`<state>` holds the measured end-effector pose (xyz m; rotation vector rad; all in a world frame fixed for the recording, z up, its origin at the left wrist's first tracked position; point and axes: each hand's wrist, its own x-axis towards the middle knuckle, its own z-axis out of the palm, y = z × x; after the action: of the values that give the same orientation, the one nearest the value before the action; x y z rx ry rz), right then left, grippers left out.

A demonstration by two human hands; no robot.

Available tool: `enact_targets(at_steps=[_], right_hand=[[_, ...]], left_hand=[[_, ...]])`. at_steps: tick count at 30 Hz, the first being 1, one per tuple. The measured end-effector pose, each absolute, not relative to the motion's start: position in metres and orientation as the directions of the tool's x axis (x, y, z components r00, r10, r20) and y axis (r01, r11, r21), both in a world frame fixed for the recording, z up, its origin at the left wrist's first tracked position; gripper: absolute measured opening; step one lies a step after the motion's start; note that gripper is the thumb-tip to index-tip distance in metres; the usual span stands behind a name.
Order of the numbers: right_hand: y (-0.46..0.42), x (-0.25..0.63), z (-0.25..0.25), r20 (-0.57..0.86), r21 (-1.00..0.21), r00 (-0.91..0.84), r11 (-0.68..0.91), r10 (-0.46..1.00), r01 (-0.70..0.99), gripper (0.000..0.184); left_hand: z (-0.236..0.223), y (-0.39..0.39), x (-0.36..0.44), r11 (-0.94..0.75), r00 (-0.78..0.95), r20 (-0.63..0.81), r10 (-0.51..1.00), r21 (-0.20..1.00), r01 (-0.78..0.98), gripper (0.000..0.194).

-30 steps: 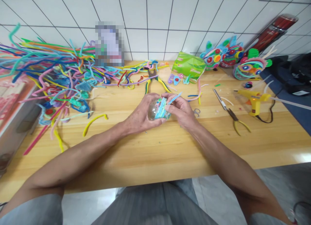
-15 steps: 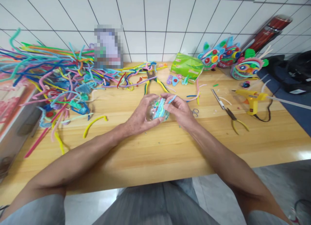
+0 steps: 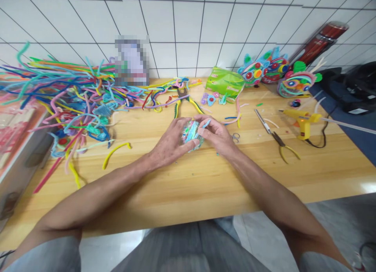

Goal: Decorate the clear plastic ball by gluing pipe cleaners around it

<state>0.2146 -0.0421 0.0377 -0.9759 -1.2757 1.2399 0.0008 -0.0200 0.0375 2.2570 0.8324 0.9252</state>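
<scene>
In front of me, over the middle of the table, my left hand (image 3: 169, 145) is wrapped round a clear rounded ball (image 3: 186, 133) with small coloured bits showing through it. Blue and pale green pipe cleaner strips (image 3: 192, 132) lie across the ball's face, under my left thumb. On its right side, my right hand (image 3: 219, 137) pinches the end of a light blue pipe cleaner (image 3: 206, 123) between thumb and fingers. The fingers hide much of the ball. Just beyond both hands lie yellow-and-green handled pliers (image 3: 182, 99).
A tangled heap of pipe cleaners (image 3: 85, 96) covers the left. At the back are a green packet (image 3: 225, 82) and decorated balls with faces (image 3: 296, 84). To the right lie a utility knife (image 3: 263, 121), pliers (image 3: 283, 146) and a yellow glue gun (image 3: 305, 123). Small scissors (image 3: 235, 137) sit by my right hand.
My left thumb has shifted inward and up over the strips, and the ball is turned slightly. My right hand keeps its pinch on the light blue end. The view has tilted slightly.
</scene>
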Motion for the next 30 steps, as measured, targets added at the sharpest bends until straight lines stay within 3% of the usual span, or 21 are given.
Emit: enact_targets(at_steps=[10, 16, 30], right_hand=[[-0.038, 0.218, 0.032, 0.201, -0.979, -0.078, 0.198, 0.977, -0.038, 0.048], [-0.035, 0.223, 0.034, 0.207, -0.978, -0.123, 0.204, 0.971, -0.035, 0.044], [-0.044, 0.213, 0.024, 0.261, -0.965, -0.041, 0.26, 0.965, -0.024, 0.038]], left_hand=[[0.029, -0.016, 0.004, -0.694, 0.576, 0.464, 0.673, 0.665, 0.274, 0.056], [0.025, -0.013, 0.004, -0.685, 0.552, 0.481, 0.681, 0.685, 0.248, 0.053], [0.021, -0.016, 0.005, -0.774, 0.559, 0.576, 0.596, 0.599, 0.208, 0.062]])
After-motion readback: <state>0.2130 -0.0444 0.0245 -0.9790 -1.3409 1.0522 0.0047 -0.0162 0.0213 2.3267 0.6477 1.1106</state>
